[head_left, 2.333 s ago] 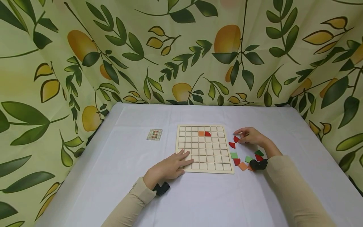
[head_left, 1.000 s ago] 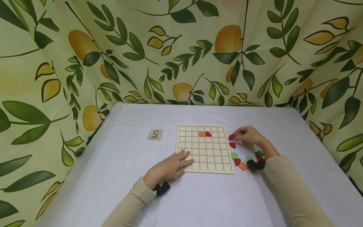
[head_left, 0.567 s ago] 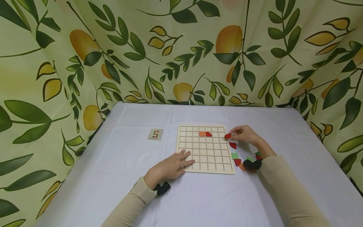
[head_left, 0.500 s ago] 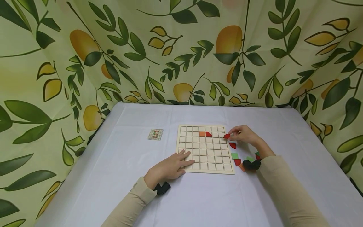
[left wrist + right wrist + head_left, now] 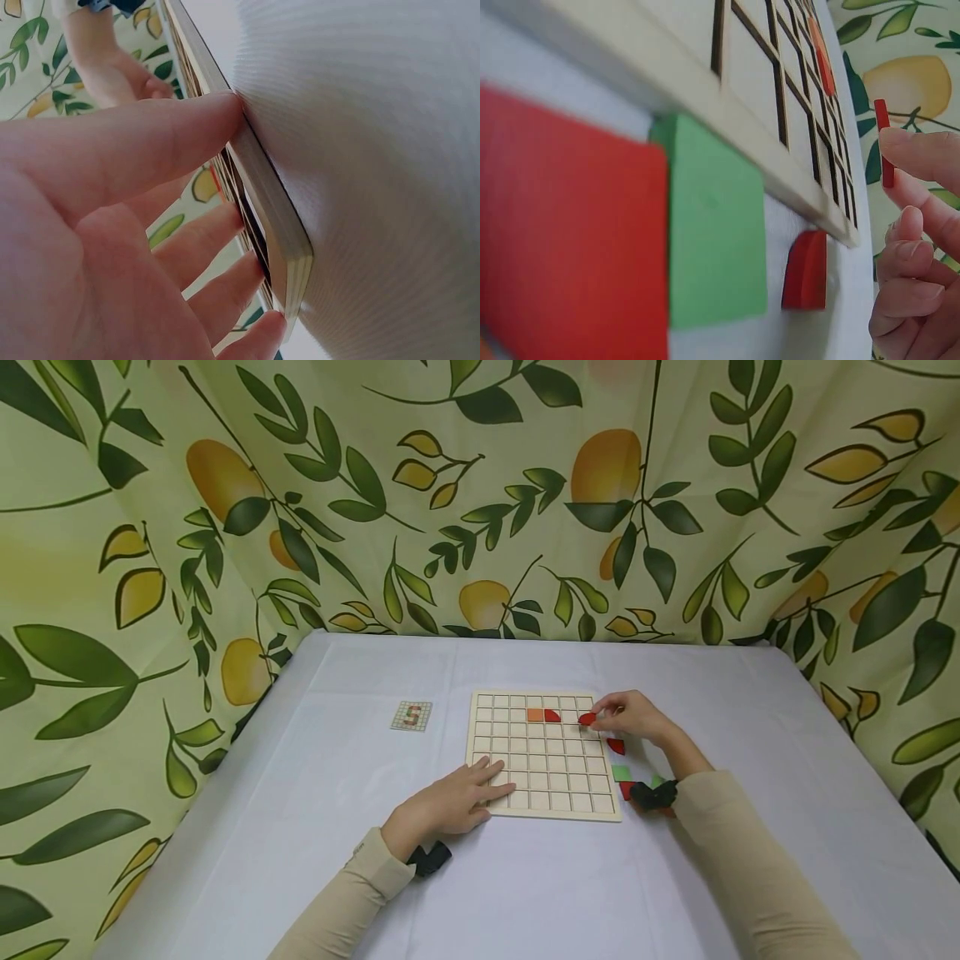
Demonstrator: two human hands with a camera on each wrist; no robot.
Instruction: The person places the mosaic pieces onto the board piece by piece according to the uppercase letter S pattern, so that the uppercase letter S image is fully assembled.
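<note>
My right hand (image 5: 633,717) pinches a red quarter-round tile (image 5: 587,719) between thumb and a finger, over the right edge of the wooden grid board (image 5: 540,768). In the right wrist view the pinched red tile (image 5: 885,142) is seen edge-on, held above the surface. My left hand (image 5: 453,797) rests with spread fingers on the board's lower left corner; the left wrist view shows its thumb (image 5: 172,139) against the board's side edge (image 5: 262,187). On the board an orange square tile (image 5: 535,715) lies beside a red quarter-round tile (image 5: 552,716) in the second row.
Right of the board lie a red quarter-round tile (image 5: 616,746), a green square tile (image 5: 621,773) and more tiles partly hidden by the right wrist. A small card with an S pattern on a grid (image 5: 412,716) lies left of the board on the white cloth (image 5: 337,760).
My right hand has picked up the red quarter-round tile from the cloth and carried it left, over the board's right edge. The left hand has stayed in place on the board.
</note>
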